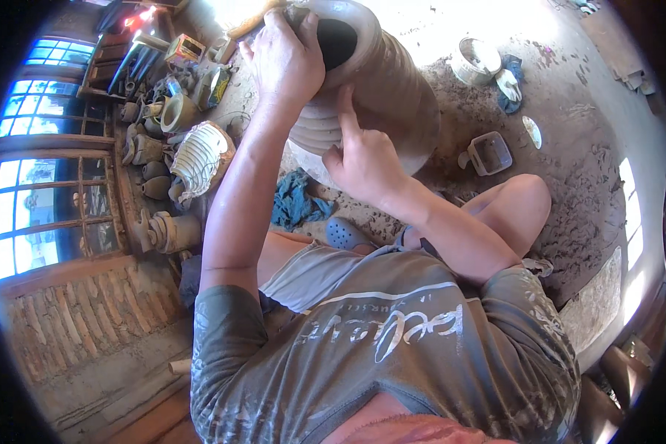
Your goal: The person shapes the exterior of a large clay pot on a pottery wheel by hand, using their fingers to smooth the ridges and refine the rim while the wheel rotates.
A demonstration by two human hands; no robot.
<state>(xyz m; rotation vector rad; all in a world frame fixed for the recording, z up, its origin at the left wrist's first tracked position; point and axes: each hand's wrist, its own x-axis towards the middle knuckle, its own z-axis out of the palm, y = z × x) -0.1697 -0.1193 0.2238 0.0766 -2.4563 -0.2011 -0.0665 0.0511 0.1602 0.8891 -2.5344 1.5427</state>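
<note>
While the pot (401, 92) stands upright, left fingers (275, 28) seemingly grip it, right fingers (347, 111) apart.

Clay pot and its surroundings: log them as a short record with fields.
Pot: ridged side, dark round opening
Left hand: at the pot's rim
Right hand: index finger extended toward the pot's neck; contact unclear
Rag: teal, crumpled, on the floor
Clog: blue, beside the rag
Bucket: pale, beyond the tub
Tub: rectangular, right of the pot
</note>
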